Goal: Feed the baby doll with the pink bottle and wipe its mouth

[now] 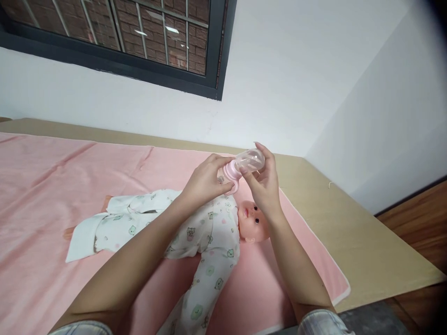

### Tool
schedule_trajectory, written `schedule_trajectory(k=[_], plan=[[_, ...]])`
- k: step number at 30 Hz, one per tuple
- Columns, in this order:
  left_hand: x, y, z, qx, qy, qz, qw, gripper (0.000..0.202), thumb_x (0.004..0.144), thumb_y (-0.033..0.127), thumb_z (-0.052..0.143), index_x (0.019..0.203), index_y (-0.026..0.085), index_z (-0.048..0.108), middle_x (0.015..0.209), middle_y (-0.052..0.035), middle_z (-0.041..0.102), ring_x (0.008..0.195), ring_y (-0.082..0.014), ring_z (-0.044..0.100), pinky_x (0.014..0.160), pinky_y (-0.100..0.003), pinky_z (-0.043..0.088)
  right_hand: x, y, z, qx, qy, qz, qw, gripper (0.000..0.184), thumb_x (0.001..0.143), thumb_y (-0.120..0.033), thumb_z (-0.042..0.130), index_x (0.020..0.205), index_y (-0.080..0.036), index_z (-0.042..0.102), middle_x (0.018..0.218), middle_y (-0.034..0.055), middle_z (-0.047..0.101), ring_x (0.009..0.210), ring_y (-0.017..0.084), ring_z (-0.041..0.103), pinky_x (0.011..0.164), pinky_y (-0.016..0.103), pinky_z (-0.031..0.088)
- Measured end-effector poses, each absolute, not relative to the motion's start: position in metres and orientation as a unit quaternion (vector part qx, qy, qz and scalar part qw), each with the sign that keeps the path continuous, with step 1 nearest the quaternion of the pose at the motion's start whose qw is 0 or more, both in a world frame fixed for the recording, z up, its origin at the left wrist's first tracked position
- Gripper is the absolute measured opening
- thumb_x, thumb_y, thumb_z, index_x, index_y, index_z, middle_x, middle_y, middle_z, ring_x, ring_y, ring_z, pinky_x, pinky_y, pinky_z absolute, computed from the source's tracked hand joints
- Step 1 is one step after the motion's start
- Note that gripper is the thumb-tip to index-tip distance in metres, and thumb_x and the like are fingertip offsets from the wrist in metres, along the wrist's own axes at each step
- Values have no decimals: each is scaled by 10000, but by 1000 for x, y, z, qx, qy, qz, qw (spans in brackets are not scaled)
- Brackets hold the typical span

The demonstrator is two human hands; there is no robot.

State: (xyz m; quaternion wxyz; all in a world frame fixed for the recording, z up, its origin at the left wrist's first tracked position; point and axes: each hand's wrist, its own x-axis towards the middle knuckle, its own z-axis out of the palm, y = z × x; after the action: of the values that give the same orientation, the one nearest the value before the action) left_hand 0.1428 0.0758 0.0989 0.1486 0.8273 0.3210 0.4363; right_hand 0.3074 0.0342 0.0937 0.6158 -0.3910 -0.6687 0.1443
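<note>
I hold a clear baby bottle [251, 160] with a pink collar sideways above a doll. My left hand [206, 179] is closed around the pink collar end. My right hand [263, 179] grips the clear body of the bottle with fingers wrapped round it. Below both hands lies a baby doll [209, 232] on its back, dressed in a white printed sleepsuit, its head [253, 218] pointing right. The doll rests on a pink cloth [42, 186].
The pink cloth covers a light wooden platform [366, 232] set against white walls. A dark-framed barred window [139, 42] is at upper left. A wooden floor [419, 223] shows at the right, past the platform's edge.
</note>
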Motion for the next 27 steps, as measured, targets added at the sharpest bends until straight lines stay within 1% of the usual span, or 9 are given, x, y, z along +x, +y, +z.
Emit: schedule_trajectory(k=[5, 9, 11, 16, 18, 22, 24, 27], plan=[[145, 73, 99, 818, 337, 446, 132, 582, 727, 210, 675, 1298, 214, 563, 1183, -35, 613, 1071, -212, 599, 927, -336, 489, 308, 37, 89, -415, -697, 113, 574, 647, 876, -492, 565, 1450, -359, 298, 1439, 65, 403, 1285, 249, 462, 981, 453, 517], [146, 72, 99, 822, 328, 445, 133, 634, 711, 175, 669, 1325, 212, 514, 1232, -41, 599, 1105, -219, 585, 915, -342, 491, 305, 34, 90, -423, -709, 127, 550, 765, 858, -476, 599, 1489, -375, 179, 1469, 68, 361, 1289, 254, 462, 967, 451, 532], [147, 72, 99, 826, 323, 442, 133, 650, 699, 161, 673, 1323, 221, 503, 1273, -38, 584, 1127, -222, 576, 915, -343, 488, 304, 33, 91, -425, -713, 127, 543, 806, 846, -463, 620, 1496, -371, 153, 1472, 75, 356, 1285, 260, 467, 970, 458, 530], [148, 70, 98, 828, 321, 442, 127, 646, 698, 167, 674, 1314, 232, 492, 1245, -16, 598, 1110, -209, 581, 895, -328, 493, 308, 32, 94, -439, -725, 111, 519, 704, 848, -430, 626, 1456, -347, 280, 1431, 79, 411, 1278, 269, 468, 995, 481, 506], [149, 70, 97, 828, 320, 443, 127, 628, 704, 165, 667, 1306, 234, 499, 1241, -16, 601, 1103, -204, 584, 894, -326, 493, 307, 33, 93, -441, -722, 118, 519, 722, 852, -435, 618, 1468, -346, 251, 1432, 85, 409, 1260, 265, 482, 979, 475, 517], [150, 70, 96, 828, 318, 441, 134, 619, 714, 173, 675, 1306, 224, 503, 1240, -26, 605, 1100, -208, 589, 909, -338, 494, 304, 34, 90, -433, -710, 141, 537, 859, 835, -454, 638, 1510, -356, 116, 1449, 95, 387, 1223, 261, 517, 956, 470, 533], [151, 69, 96, 829, 313, 443, 139, 606, 737, 190, 675, 1314, 221, 492, 1268, -27, 598, 1119, -208, 587, 929, -343, 491, 303, 35, 89, -428, -704, 142, 548, 879, 827, -464, 645, 1512, -363, 102, 1448, 90, 392, 1229, 264, 517, 970, 477, 523], [150, 67, 99, 828, 314, 444, 138, 579, 806, 260, 655, 1349, 228, 457, 1310, -39, 584, 1163, -219, 575, 963, -361, 480, 312, 40, 88, -426, -690, 132, 570, 876, 816, -468, 653, 1507, -370, 125, 1405, 80, 442, 1226, 261, 525, 973, 476, 517]])
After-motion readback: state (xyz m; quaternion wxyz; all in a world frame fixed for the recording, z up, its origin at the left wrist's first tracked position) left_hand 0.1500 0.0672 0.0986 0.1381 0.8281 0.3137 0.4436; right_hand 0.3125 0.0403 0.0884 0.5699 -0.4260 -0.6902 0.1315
